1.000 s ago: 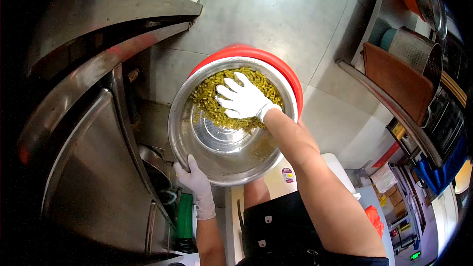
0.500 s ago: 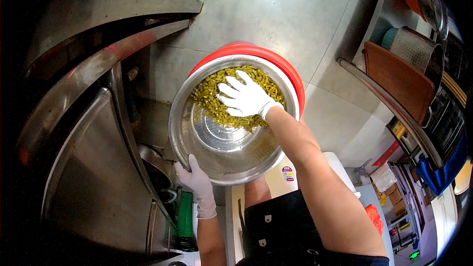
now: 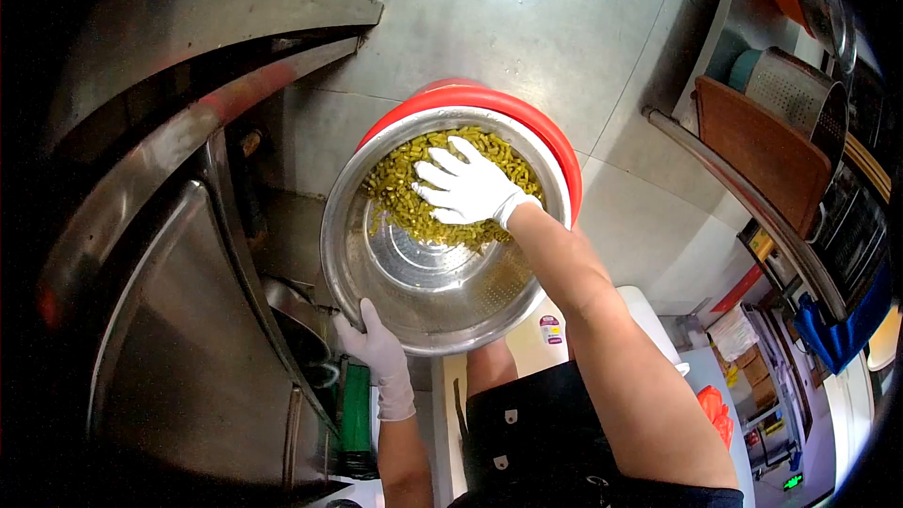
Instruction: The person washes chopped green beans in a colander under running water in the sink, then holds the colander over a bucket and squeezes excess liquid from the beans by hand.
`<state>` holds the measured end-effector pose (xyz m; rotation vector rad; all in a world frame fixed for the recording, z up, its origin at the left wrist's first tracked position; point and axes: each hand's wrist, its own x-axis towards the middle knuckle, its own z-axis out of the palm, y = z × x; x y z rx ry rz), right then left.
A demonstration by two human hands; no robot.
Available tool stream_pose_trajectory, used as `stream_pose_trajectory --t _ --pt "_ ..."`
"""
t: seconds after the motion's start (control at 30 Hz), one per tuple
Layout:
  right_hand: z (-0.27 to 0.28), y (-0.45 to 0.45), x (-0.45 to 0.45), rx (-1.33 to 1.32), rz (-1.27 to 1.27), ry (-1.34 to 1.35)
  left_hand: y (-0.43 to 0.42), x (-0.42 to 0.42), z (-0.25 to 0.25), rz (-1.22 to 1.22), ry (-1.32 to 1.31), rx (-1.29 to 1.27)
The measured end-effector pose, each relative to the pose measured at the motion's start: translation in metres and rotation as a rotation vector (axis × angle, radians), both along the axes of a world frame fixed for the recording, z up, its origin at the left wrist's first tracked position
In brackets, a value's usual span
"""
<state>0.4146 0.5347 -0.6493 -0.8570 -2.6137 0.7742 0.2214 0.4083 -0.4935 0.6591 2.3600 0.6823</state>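
A round stainless-steel basin (image 3: 340, 268) with a patch of small holes in its lower right wall is in front of me, over a red tub (image 3: 555, 146). Chopped green vegetable pieces, which look like cut beans (image 3: 395, 174), are heaped against its far side, leaving the near bottom bare. My right hand (image 3: 466, 186), in a white glove, lies palm down on the pieces with its fingers spread. At the near left rim, my gloved left hand (image 3: 376, 346) grips the basin's edge, thumb on the rim; its other fingers are partly hidden beneath.
Steel equipment with curved edges (image 3: 188, 320) stands close on the left. On the right, a shelf rail (image 3: 743, 202) runs beside a brown tray (image 3: 762, 155) and a perforated metal pot (image 3: 795, 94). Grey floor tiles (image 3: 508, 28) lie beyond the basin. A green object (image 3: 356, 419) is near my left wrist.
Hardly anything differs. Both hands and the basin keep their places, while the view shifts very slightly.
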Motion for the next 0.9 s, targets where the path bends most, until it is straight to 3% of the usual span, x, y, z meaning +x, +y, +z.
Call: stream_pose_trajectory --t 0.23,0.53,0.83,0.9 --pt "0.002 0.005 0.003 -0.005 0.015 0.017 0.002 0.010 0.008 0.098 -0.021 -0.046" --pt "0.003 0.006 0.005 -0.024 0.017 0.017 0.004 0.010 0.014 0.033 -0.017 -0.082" --pt "0.006 0.002 0.005 -0.018 0.013 0.041 0.012 0.017 0.014 0.240 -0.140 -0.001" --pt "0.007 0.003 0.005 -0.018 0.000 0.044 0.009 0.010 0.015 0.181 -0.140 -0.121"
